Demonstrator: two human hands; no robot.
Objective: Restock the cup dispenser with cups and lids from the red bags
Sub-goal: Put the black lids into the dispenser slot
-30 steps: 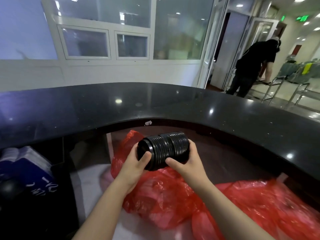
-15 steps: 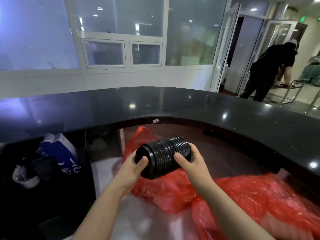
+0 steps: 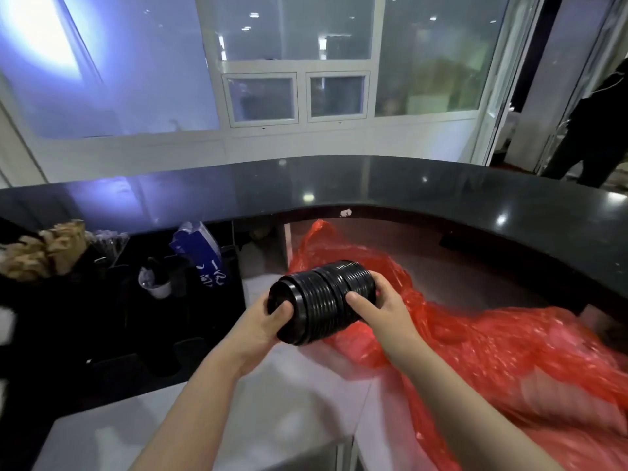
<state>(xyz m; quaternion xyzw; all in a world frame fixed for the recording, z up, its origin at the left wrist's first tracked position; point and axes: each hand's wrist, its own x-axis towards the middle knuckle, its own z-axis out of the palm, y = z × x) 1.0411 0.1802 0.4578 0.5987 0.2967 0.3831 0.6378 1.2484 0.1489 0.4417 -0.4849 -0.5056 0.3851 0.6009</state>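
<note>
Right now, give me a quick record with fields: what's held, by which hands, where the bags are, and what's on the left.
held item: stack of black lids, lying sideways
left hand: grips the near end of the stack
right hand: grips the far end
red bags: on the white worktop, under and right of the stack
left side: black organizer holding a blue pack and brown paper items
surround: curved black counter

You face a curved black counter (image 3: 407, 188). A blue-and-white bag (image 3: 204, 248) and crumpled brown paper (image 3: 44, 253) sit at your left; a person in black (image 3: 591, 130) stands far right.
</note>
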